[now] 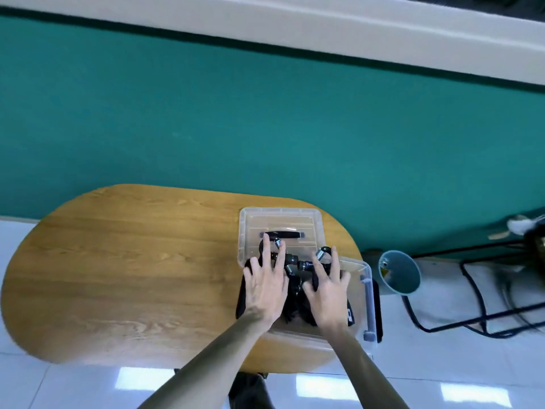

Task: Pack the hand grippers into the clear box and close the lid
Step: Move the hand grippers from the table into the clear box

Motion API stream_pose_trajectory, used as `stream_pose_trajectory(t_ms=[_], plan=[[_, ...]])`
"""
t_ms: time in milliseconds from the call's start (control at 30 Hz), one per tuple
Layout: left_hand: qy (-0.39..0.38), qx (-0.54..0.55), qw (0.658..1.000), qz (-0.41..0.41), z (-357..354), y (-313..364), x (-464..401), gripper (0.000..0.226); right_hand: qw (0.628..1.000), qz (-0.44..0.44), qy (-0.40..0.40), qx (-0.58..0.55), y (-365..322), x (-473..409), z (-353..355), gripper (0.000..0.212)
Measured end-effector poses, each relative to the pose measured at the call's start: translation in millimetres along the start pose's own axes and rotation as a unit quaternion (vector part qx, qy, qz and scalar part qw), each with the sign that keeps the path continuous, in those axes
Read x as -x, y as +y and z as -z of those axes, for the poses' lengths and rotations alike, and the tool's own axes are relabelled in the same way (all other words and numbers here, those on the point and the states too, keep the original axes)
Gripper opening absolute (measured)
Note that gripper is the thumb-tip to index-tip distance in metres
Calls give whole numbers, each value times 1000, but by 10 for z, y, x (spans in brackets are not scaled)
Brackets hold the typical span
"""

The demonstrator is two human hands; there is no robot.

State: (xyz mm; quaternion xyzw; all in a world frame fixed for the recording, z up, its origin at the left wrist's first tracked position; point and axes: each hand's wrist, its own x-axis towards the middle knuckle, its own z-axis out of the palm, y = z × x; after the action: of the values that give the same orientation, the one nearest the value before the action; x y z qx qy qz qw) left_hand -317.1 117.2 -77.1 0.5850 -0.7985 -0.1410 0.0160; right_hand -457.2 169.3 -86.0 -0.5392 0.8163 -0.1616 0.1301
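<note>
Bare tabletop [132, 276] leftward; lid [280, 228] just beyond box [365, 290].

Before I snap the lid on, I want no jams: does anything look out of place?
Yes. The hand grippers lie in a jumbled pile in the clear box, spring ends poking up toward the lid lying behind it. Both hands, left and right, lie flat on them.

Both hands [295, 287] hide most hand grippers [295, 293].

Your two arms bare, no sleeves showing. Your left hand [267, 286] bare: no glove, no ring, no watch. Your right hand [327, 290] same: no glove, no ring. Long thin fingers [267, 246]. Dark clothing below, blurry.
</note>
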Motion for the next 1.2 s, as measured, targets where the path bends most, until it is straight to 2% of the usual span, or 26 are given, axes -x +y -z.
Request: stream_pose_trajectory(t_ms=[267, 400, 800, 1033, 1200], plan=[[-62, -2, 998, -10, -394, 287, 191, 72, 997, -68, -44, -1, 648, 143, -94, 62], [-80, 14, 996, 28, -496, 311, 138, 71, 996, -62, -57, 5, 839, 108, -229, 65], [-109, -17, 993, 50, -764, 398, -58, 70, 993, -54, -108, 0, 984, -56, -421, 62], [-125, -33, 990, 61, -925, 422, -75, 72, 995, -33, -95, -10, 1098, -54, -513, 62], [-128, -30, 989, 68, -960, 423, -100, 75, 993, -30, -113, -9, 1102, -87, -519, 60]])
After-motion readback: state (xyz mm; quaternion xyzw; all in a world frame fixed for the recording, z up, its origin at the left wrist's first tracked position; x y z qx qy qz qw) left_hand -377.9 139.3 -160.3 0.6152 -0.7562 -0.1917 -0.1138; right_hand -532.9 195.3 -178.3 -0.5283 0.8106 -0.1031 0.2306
